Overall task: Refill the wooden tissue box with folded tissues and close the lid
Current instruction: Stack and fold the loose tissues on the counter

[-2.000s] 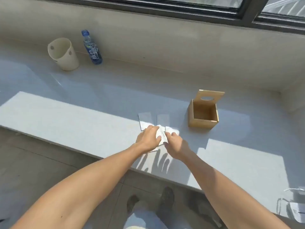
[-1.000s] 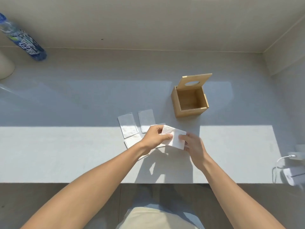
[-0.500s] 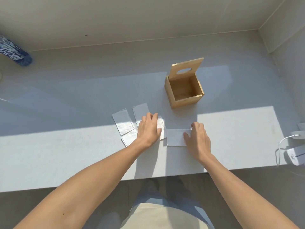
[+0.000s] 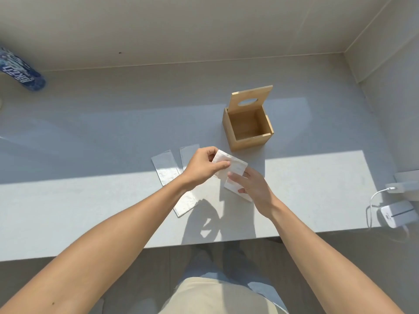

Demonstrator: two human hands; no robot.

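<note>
Both hands (image 4: 205,167) (image 4: 254,189) grip folded tissue (image 4: 234,169); wooden tissue box (image 4: 248,130) just beyond grip, lid (image 4: 250,97) up. Risk: loose pinch unfolds tissue.

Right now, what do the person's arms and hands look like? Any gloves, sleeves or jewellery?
Both arms are bare from the edge of the picture to the fingers: no sleeves show. The left hand and right hand wear no gloves, and no rings, watch or bracelet can be seen on the sides in view. Below are light blue trousers and a beige top.
</note>
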